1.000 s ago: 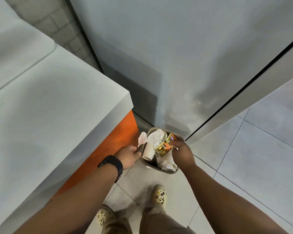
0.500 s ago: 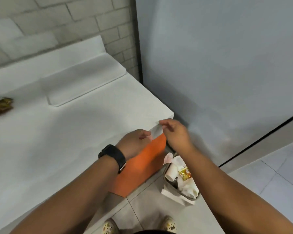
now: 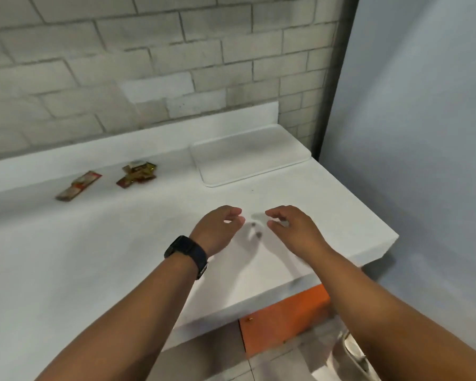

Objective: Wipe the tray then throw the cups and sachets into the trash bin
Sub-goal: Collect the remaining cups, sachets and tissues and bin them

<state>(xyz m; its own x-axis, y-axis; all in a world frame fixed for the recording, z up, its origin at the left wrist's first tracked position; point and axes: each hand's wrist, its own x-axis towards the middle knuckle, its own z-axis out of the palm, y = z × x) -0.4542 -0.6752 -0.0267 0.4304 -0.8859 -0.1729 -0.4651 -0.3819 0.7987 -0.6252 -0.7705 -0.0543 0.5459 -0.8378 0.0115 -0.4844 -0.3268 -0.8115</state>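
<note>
White, matte worktop (image 3: 94, 257) fills the frame's centre and left, backed by a grey brick wall (image 3: 149, 50). Flat white tray (image 3: 249, 155), rounded corners, lies at upper centre-right, bare. Foil sachets: a red-gold cluster (image 3: 136, 173) and one long strip (image 3: 79, 185), upper left. Left hand (image 3: 217, 229) and right hand (image 3: 291, 228) hover mid-frame, fingers loosely curled, grasping nothing. Trash bin (image 3: 353, 350) rim shows at lower right, mostly hidden.
</note>
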